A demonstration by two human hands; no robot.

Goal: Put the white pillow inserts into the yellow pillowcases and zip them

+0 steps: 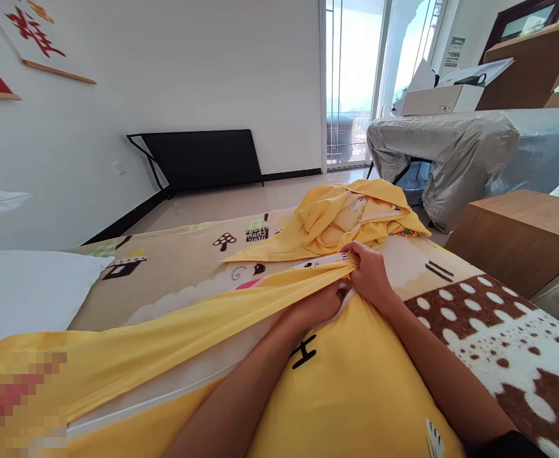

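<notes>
A yellow pillowcase (369, 369) with a black letter and cat print lies across the bed close to me, its long opening stretched toward the lower left. White filling or a pillow (165, 375) shows inside that opening. My right hand (371, 270) is closed on the gathered cloth at the far end of the opening. Just below and left of it, my left hand (320, 304) is at the opening's pale edge, fingers curled and partly hidden by cloth. Beyond both hands sits a crumpled heap of matching yellow fabric (336, 219).
A patterned blanket (451, 305) covers the bed, with a white pillow (26, 286) at left. A black folded frame (203, 159) leans against the wall. At right stand a wooden cabinet (522, 235) and a plastic-covered table (446, 140) bearing boxes. A blurred patch hides the lower left corner.
</notes>
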